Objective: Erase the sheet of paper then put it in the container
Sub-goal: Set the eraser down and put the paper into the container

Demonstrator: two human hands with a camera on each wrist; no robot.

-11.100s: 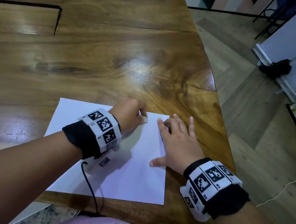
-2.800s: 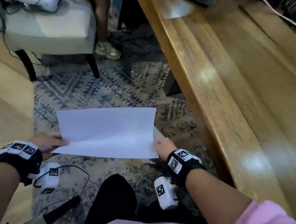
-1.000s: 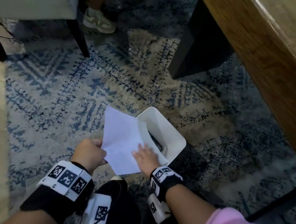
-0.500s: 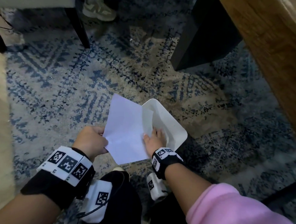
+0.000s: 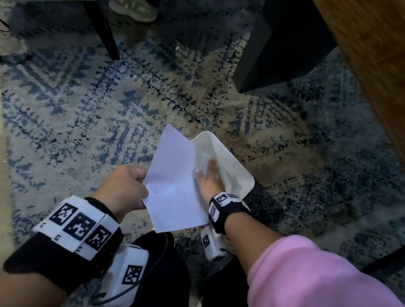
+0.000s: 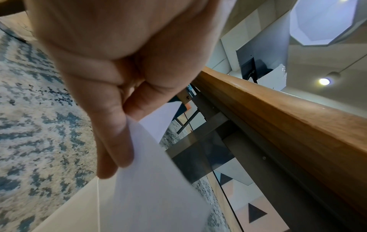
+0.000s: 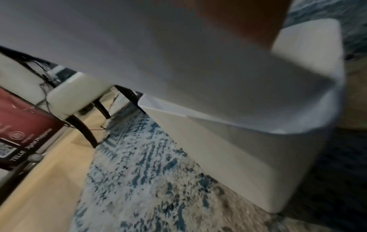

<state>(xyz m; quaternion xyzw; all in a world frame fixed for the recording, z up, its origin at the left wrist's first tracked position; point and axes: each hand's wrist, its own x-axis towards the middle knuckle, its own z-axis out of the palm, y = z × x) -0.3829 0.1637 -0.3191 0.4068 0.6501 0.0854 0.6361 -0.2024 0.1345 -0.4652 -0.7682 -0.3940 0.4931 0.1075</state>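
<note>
Down on the blue-and-beige patterned rug (image 5: 85,122), beside the dark table leg (image 5: 281,44), stands the white rounded-square plastic container (image 5: 231,162), open at the top. Over its near-left rim hangs the plain white sheet of paper (image 5: 173,182), bent along a soft vertical fold so that one flap stands up on the left and the other leans into the container's mouth. Its visible face is blank, with a faint crease near the middle and no marks that can be made out.

At the sheet's left edge, the left hand (image 5: 123,189) pinches the paper between curled fingers and thumb; the left wrist view shows the fingers (image 6: 111,125) closed on the paper's (image 6: 151,180) corner. On the other side, the right hand (image 5: 209,180) lies with fingers straight and flat against the flap, reaching into the container. From the right wrist view, the paper (image 7: 158,55) fills the upper part, blurred, above the container's wall (image 7: 228,157).

A thick wooden tabletop edge (image 5: 380,64) runs along the upper right.
</note>
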